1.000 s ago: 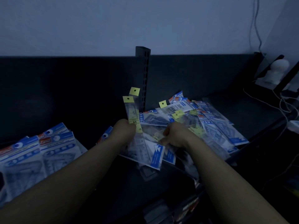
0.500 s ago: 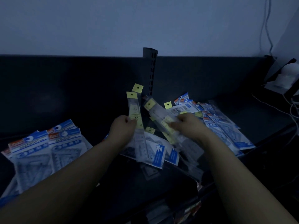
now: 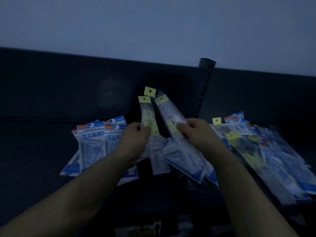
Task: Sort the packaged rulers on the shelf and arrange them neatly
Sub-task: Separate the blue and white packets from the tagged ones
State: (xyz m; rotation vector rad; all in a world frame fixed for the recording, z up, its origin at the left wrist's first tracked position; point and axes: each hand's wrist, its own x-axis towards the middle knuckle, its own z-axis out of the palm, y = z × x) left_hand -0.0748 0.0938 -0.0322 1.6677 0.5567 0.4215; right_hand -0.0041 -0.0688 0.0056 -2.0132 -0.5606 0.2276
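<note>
While both forearms reach over the dark shelf (image 3: 42, 134), the left hand (image 3: 135, 139) grips two narrow clear-plastic ruler packets with yellow header cards (image 3: 148, 120), with thumb and fingers curled round their middle. These packets stand nearly upright, one behind the other, and their lower ends hang below the hand. The right hand (image 3: 196, 132) pinches a third narrow clear ruler packet (image 3: 166, 108) at about mid-length, fingers curled over its front face. This packet tilts to the left, so its yellow-tagged top end lies just beside the tops of the left-hand pair; whether they touch cannot be determined. All held packets are raised above the shelf surface.

A stack of wide blue-and-white packets (image 3: 92, 142) lies flat on the shelf to the left of the left hand. A loose, overlapping heap of blue-and-white and yellow-tagged packets (image 3: 273, 159) lies to the right. Further pale packets (image 3: 172, 154) lie beneath the hands. A dark slotted upright post (image 3: 206, 86) stands at the back, before a pale wall (image 3: 153, 23).
</note>
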